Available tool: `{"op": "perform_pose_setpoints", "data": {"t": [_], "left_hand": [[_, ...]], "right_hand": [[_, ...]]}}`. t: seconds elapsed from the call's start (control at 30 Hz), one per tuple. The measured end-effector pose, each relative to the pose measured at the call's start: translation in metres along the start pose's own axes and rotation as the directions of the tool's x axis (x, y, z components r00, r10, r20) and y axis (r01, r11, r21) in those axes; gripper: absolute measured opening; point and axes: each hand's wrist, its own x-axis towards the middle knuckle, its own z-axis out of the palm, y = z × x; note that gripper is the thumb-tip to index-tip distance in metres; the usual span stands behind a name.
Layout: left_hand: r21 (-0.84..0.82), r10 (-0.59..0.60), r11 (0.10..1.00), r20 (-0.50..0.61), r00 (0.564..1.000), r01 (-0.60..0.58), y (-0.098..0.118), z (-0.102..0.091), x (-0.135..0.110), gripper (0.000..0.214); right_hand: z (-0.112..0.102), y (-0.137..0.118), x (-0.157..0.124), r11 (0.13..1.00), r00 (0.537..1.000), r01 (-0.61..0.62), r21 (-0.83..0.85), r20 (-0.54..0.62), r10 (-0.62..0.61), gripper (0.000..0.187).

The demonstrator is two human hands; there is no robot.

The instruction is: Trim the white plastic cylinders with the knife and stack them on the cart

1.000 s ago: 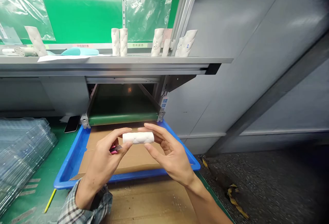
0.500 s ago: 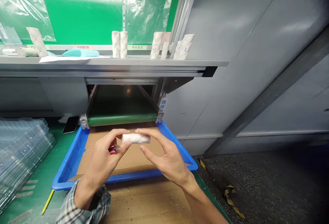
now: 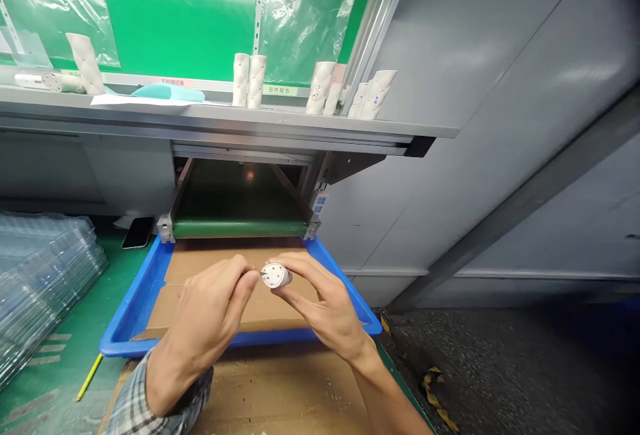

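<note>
White cylinder [image 3: 276, 276] clamped by the right hand [image 3: 323, 312], end-on to a blade [image 3: 261, 274] pinched by the left hand [image 3: 210, 308].

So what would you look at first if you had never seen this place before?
Your eye would probably go first to the white cylinder held in the right hand, close beside the left hand, just above a bright blue tray. Higher up, more white cylinders stand on a metal shelf, in front of a shiny green panel.
</note>
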Motion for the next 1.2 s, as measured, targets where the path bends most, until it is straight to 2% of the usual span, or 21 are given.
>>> {"op": "perform_pose_setpoints", "data": {"t": [0.13, 0.33, 0.57, 1.2], "left_hand": [[0.094, 0.063, 0.993, 0.016, 0.998, -0.064, 0.0019, -0.0005, -0.0005, 0.043], [0.163, 0.139, 0.978, -0.039, 0.989, -0.131, 0.0041, -0.0049, -0.0005, 0.054], [0.281, 0.204, 0.945, -0.111, 0.973, -0.166, 0.0063, -0.0021, -0.0022, 0.056], [0.432, 0.302, 0.875, -0.129, 0.945, -0.220, 0.0075, -0.0022, -0.0014, 0.061]], "right_hand": [[-0.0033, 0.0075, -0.0038, 0.999, 0.996, -0.012, 0.034, 0.084, 0.009, 0.037], [-0.0061, 0.0080, -0.0051, 0.986, 0.974, 0.024, 0.163, 0.219, -0.060, 0.035], [-0.0027, 0.0085, -0.0032, 0.981, 0.971, 0.076, 0.177, 0.209, -0.113, 0.038], [-0.0069, 0.0070, -0.0037, 0.979, 0.966, 0.117, 0.165, 0.208, -0.151, 0.050]]}}
